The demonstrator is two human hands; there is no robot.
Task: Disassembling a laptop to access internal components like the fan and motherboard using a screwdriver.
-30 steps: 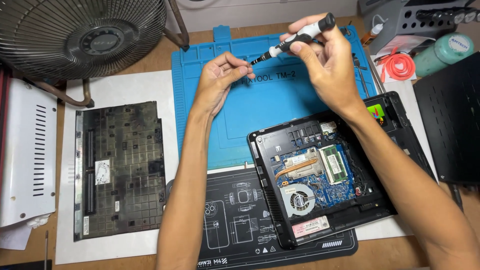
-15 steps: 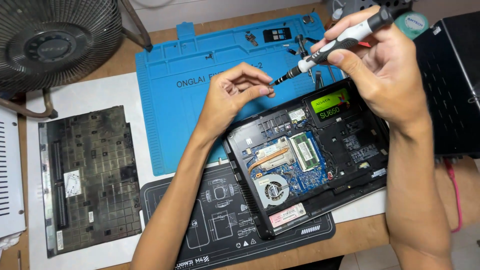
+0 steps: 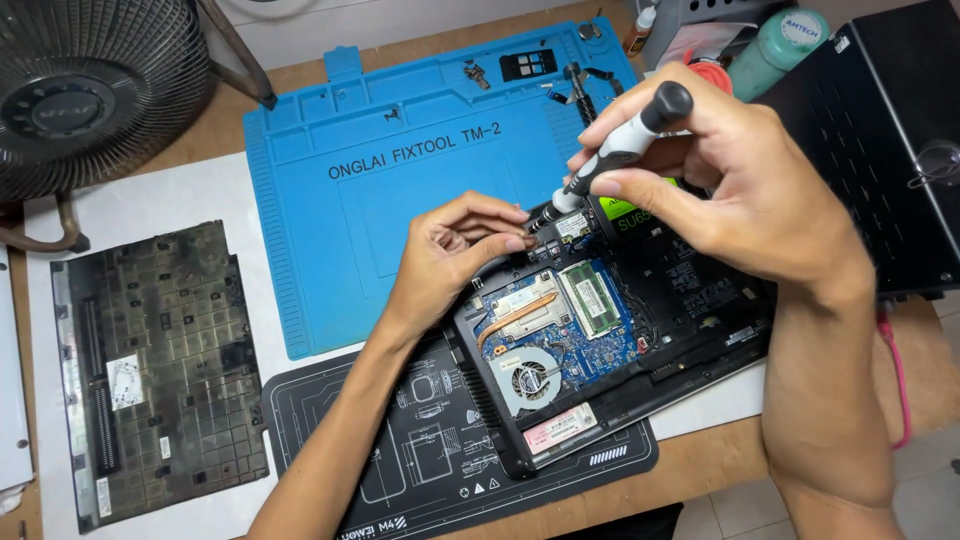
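Head view looks down on two bare hands over an opened laptop [image 3: 620, 340]. Right hand [image 3: 740, 190] has its grip closed around a slim screwdriver [image 3: 615, 150] with a white-and-black handle and round black cap; thumb and fingers pinch the handle, and the shaft slants down and left to the laptop's upper edge. Left hand [image 3: 455, 250] meets the tip there, its fingertips [image 3: 515, 238] pinched narrow right at the bit; whether they hold a screw is too small to tell.

Just below both grips lies the laptop's bare interior: a blue circuit board, a copper heat pipe, a round fan [image 3: 530, 380] and a green memory stick. It rests partly on a black printed mat [image 3: 420, 460]. Beyond the left grip spreads a blue rubbery repair mat [image 3: 400, 200] with moulded trays. Well to the left, a dusty dark bottom cover [image 3: 160, 360] lies flat on the bench [image 3: 720, 460], and a wire-caged fan [image 3: 90, 90] stands farther off.
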